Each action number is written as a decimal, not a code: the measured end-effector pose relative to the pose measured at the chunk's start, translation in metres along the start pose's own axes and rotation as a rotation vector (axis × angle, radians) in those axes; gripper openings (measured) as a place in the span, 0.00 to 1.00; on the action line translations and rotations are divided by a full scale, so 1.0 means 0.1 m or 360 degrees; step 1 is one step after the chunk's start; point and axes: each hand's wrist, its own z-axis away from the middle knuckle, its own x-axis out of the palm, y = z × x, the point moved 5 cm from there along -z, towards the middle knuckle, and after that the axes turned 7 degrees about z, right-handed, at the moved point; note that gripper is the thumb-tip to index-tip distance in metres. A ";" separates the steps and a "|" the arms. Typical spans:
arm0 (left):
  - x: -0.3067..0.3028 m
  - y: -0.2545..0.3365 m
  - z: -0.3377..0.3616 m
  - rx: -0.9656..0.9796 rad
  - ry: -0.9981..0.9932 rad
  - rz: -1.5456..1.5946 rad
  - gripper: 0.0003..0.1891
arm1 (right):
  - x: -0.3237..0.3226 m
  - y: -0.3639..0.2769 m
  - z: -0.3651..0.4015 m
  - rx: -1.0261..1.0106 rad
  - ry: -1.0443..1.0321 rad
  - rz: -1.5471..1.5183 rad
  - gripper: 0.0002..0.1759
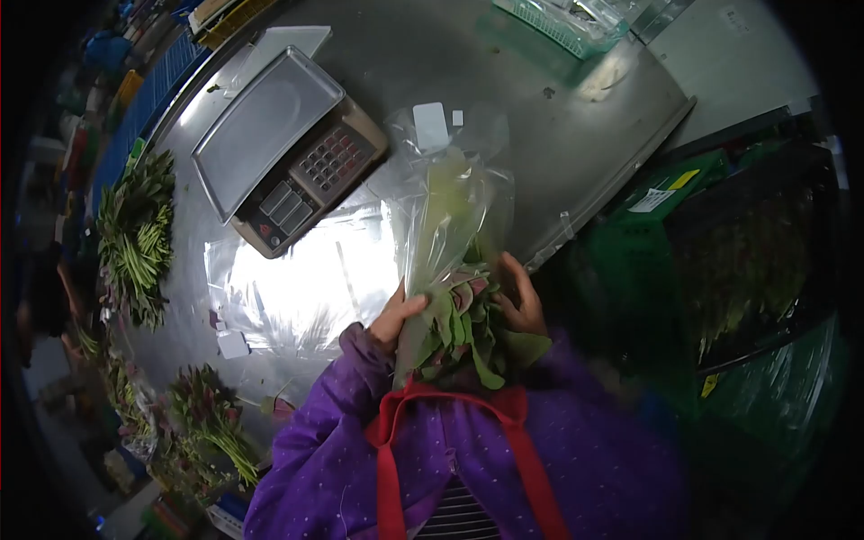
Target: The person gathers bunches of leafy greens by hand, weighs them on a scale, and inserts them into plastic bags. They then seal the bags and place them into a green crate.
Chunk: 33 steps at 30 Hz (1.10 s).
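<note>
In front of my body, a bunch of leafy greens (461, 326) with green and purplish leaves sits partly inside a clear plastic bag (434, 236). The leaves point toward me, and the bag stretches away over the metal table. My left hand (396, 317) grips the bag's near left side, thumb across the plastic. On the other side, my right hand (524, 301) curls round the right side of the bunch, its fingertips partly hidden behind leaves and plastic.
A scale (306, 171) with a flat metal pan stands ahead left on the metal table (540, 135). Flat clear bags (279, 279) lie left of my hands. More bunches of greens (139, 238) line the left edge. Green crates (643, 225) stand at right; a green basket (562, 27) is at the back.
</note>
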 end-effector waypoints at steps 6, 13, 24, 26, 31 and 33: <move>-0.06 0.18 0.13 -0.0008 0.0296 -0.0477 0.44 | -0.05 0.26 0.02 0.0219 0.0353 0.0072 0.13; 0.20 0.43 0.11 0.0140 0.0405 -0.0112 0.53 | 0.09 -0.42 -0.02 -0.0385 0.0164 0.0599 0.07; -0.05 0.09 0.38 0.0431 0.0510 -0.0915 0.52 | 0.07 -0.31 0.50 -0.0460 0.0087 0.0590 0.03; -0.19 0.01 0.36 0.0404 0.0520 -0.0840 0.51 | 0.07 -0.34 0.48 -0.0434 -0.0014 0.0619 0.03; -0.05 0.31 0.33 0.0241 0.0166 -0.0040 0.43 | 0.09 -0.44 0.28 -0.0541 0.0007 0.0650 0.06; -0.13 0.30 0.30 0.0023 0.0255 0.0387 0.40 | 0.15 -0.63 0.16 -0.0624 -0.0001 0.0641 0.06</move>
